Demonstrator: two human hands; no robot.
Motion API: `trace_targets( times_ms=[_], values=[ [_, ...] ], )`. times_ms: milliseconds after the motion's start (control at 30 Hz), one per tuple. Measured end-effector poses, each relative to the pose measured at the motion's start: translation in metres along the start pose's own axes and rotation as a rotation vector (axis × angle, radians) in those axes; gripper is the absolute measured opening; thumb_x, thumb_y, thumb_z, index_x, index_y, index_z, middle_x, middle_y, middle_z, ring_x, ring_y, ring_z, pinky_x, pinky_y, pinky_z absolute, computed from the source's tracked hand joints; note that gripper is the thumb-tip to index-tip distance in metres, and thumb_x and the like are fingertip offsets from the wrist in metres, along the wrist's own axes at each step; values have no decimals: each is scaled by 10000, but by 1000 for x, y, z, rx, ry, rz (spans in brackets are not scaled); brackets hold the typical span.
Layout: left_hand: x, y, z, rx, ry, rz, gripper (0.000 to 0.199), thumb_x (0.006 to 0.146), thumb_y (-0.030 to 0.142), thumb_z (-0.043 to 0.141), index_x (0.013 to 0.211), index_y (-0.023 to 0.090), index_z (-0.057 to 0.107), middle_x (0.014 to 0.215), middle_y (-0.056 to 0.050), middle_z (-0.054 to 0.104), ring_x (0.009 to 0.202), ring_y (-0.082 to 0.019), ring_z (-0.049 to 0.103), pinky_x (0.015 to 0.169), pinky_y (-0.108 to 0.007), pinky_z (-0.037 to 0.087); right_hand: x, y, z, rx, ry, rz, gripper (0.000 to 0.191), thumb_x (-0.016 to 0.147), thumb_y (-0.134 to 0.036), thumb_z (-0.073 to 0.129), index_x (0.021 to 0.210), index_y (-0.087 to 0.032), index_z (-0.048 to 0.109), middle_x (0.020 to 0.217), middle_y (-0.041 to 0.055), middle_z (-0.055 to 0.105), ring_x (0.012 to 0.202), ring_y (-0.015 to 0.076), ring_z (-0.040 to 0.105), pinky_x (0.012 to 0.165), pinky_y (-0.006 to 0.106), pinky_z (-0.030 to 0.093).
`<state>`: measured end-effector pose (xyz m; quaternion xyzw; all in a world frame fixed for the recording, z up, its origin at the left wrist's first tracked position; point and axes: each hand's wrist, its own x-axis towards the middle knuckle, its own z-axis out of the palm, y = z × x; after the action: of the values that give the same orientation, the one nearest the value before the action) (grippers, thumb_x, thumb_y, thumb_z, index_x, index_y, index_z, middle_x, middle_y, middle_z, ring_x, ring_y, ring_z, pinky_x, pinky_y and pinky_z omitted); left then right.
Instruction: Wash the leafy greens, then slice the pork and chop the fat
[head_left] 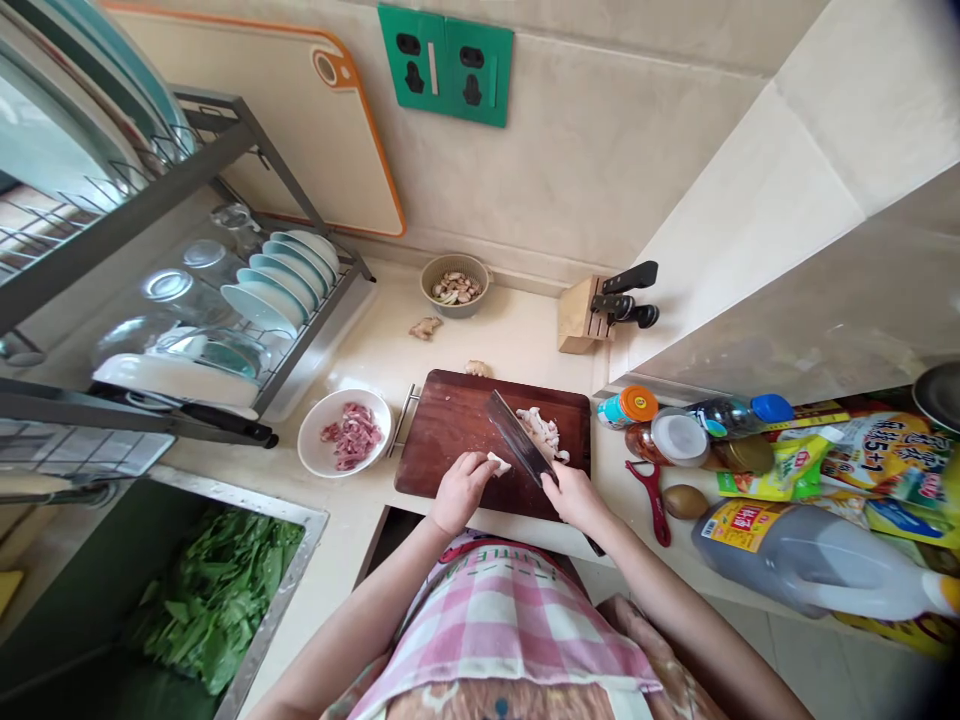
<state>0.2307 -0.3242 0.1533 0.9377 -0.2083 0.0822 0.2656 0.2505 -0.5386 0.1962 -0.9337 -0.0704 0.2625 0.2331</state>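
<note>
On the dark brown cutting board (pixel 439 425), my left hand (pixel 461 492) is closed, its fingertips pinching a small whitish piece of food (pixel 498 463) of a kind I cannot make out. My right hand (pixel 576 497) grips a kitchen knife (pixel 516 435). The blade slants across the board, its tip pointing away and to the left, beside the piece in my left hand. Just right of the blade lies a heap of cut whitish pieces (pixel 541 430). Left of the board stands a white bowl (pixel 306 440) with sliced raw meat (pixel 352 436).
Behind the board are ginger pieces (pixel 425 328) and a colander (pixel 454 308) of sliced food. A knife block (pixel 579 318) stands at back right. A red peeler (pixel 654 500), jars and a large bottle (pixel 802 555) crowd the right. Leafy greens (pixel 217 600) fill the sink; a dish rack (pixel 300 345) stands left.
</note>
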Motion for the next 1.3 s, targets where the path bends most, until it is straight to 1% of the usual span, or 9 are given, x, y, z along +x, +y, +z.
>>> trace_targets(
  times_ms=[100,167,267,333,467,633,800,967,1300],
  values=[
    [9,2,-2,37,-77,-12,244,866,232,427,1060,200,572,1000,-62,552,948,-172,474,828,-308,425,-5,4,2,6,13,-2,282,857,-279,340,938,-160,583,813,60,663,736,145,594,636,222,338],
    [19,1,-4,78,-193,-15,209,845,260,471,1007,198,589,986,-60,556,966,-191,468,836,-329,410,-5,3,4,-3,21,-10,276,853,-277,346,939,-163,581,809,59,664,723,145,594,624,224,330],
    [30,0,-9,109,-383,11,141,836,234,474,871,191,604,862,-41,558,863,-175,490,788,-309,410,-5,2,5,8,43,-8,273,855,-276,338,928,-173,580,811,54,666,720,142,598,614,220,327],
    [34,0,-12,115,-425,6,135,832,195,460,850,179,593,846,-41,552,819,-165,493,773,-297,410,-6,3,6,21,59,-3,270,856,-272,336,916,-177,581,817,52,667,732,140,601,618,216,330],
    [38,2,-17,68,-402,-45,141,828,191,461,892,187,587,863,-36,553,824,-158,502,782,-283,415,-6,5,6,12,64,-2,269,854,-269,345,947,-179,581,832,52,668,736,139,606,624,211,339],
    [32,7,-15,58,-193,-140,241,832,231,483,1065,213,542,941,-41,545,895,-167,494,810,-295,431,-4,4,5,-7,58,5,273,859,-271,343,948,-171,581,812,56,664,752,141,605,638,204,348],
    [19,7,3,32,-98,8,193,873,209,410,931,188,593,948,-51,561,925,-160,490,822,-296,453,-6,1,3,-44,40,-33,249,860,-261,334,867,-166,564,758,51,655,690,134,596,607,213,327],
    [29,3,1,35,-111,65,189,865,234,433,960,201,593,1048,-51,528,1018,-166,458,868,-302,444,-11,3,-2,6,6,-64,222,847,-253,339,827,-179,548,697,26,634,621,121,570,551,212,297],
    [30,-11,1,146,-153,132,244,874,232,403,1038,180,576,969,-59,568,905,-173,486,822,-305,442,-22,1,-7,-39,-27,-42,197,854,-237,323,875,-179,510,716,32,632,636,126,575,562,223,281]
  ],
)
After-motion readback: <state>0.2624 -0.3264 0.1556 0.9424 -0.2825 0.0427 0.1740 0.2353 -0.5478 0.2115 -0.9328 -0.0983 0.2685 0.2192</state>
